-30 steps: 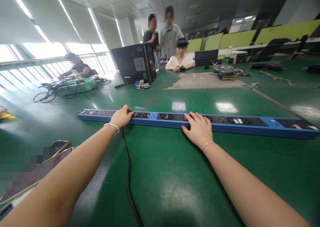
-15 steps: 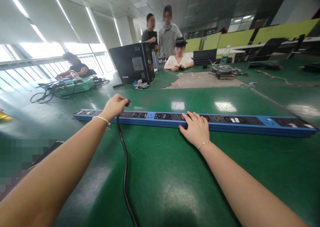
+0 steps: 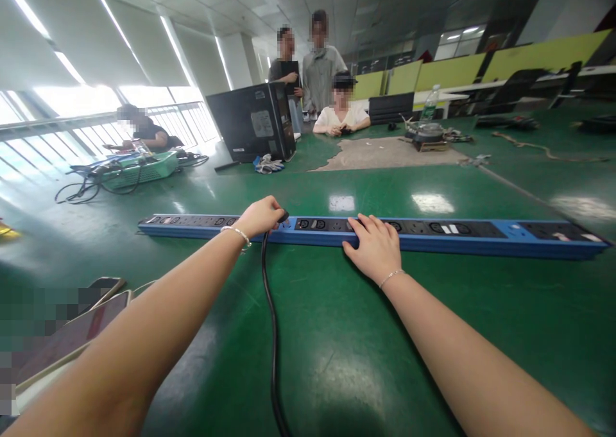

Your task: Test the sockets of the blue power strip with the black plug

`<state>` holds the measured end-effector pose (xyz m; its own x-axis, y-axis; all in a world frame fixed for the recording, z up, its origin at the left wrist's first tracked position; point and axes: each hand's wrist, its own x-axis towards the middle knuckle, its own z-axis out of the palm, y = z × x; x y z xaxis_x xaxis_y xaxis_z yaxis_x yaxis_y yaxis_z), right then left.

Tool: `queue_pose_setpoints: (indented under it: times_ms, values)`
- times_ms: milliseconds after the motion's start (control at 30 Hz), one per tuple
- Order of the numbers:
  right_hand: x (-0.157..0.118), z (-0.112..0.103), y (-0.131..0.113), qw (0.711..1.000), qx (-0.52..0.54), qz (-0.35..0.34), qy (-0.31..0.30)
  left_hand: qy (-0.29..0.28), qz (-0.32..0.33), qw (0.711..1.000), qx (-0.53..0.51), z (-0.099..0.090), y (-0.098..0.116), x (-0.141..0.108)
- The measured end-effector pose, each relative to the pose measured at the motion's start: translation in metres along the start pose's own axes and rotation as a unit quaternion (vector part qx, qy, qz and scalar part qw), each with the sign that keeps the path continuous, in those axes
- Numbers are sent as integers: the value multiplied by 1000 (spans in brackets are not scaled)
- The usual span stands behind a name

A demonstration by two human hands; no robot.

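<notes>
A long blue power strip (image 3: 327, 236) with black socket sections lies across the green table in front of me. My left hand (image 3: 262, 215) is closed around a black plug (image 3: 283, 216), just over the blue socket section left of the strip's middle. I cannot tell whether the prongs touch the socket. From the plug a black power cord (image 3: 273, 321) hangs down toward the table's near side. Right of the strip's middle, my right hand (image 3: 378, 246) rests open, its fingers spread over the top and thumb against the front side.
A black computer case (image 3: 250, 121) stands at the back, with gloves (image 3: 268, 163) by it. Cables lie over a green basket (image 3: 144, 169) at left. Phone-like devices (image 3: 72, 337) lie near my left forearm. People (image 3: 341, 113) are beyond the table.
My left hand has moved right along the power strip with the plug, from the left sockets to the blue socket section. The cord has shifted right too. My right hand stays on the strip.
</notes>
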<state>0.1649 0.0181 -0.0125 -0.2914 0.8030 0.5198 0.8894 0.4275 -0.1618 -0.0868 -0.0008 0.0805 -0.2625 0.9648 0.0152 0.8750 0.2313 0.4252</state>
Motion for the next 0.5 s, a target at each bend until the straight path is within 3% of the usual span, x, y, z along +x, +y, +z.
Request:
queue_pose_setpoints:
  times_ms: [500]
  values:
    - [0,1,1,1000,7,0,7,-6,18,994,106,2,9,8]
